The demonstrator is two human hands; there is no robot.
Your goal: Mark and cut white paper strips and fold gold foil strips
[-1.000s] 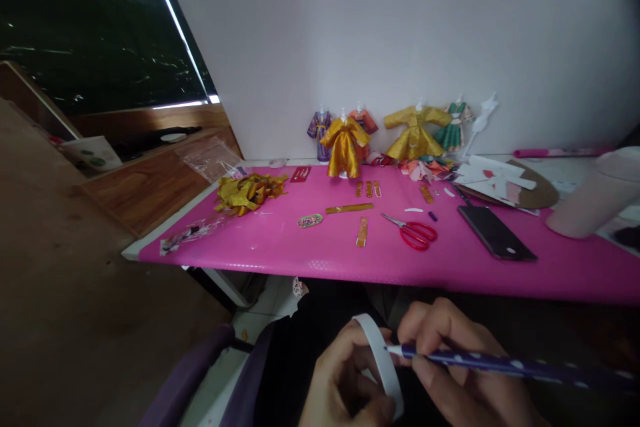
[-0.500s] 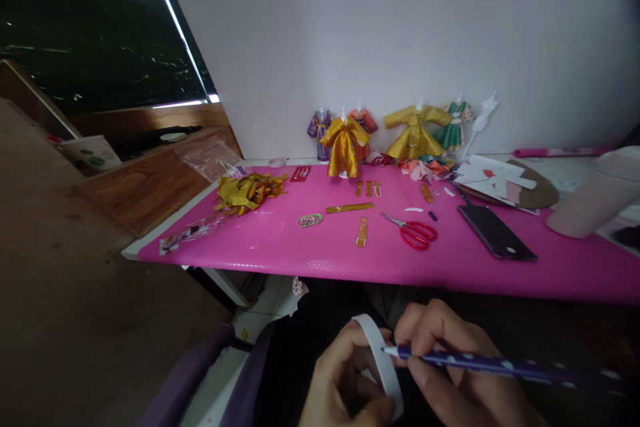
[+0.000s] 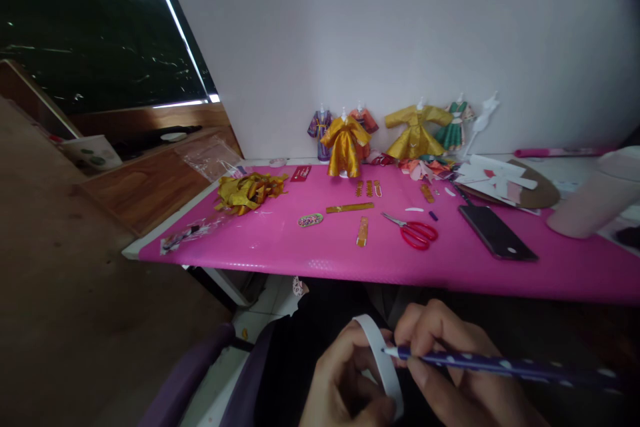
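Above my lap, at the bottom of the view, my left hand holds a narrow white strip that curves between its fingers. My right hand grips a dark blue pen with pale spots. The pen's white tip touches the strip or lies right at it, beside a small dark mark. Both hands are close together, in front of the near edge of the pink table.
Red-handled scissors, gold pieces and a black phone lie on the table. Gold scraps are heaped left. Small dressed mannequins stand by the wall. A pale bottle is at right.
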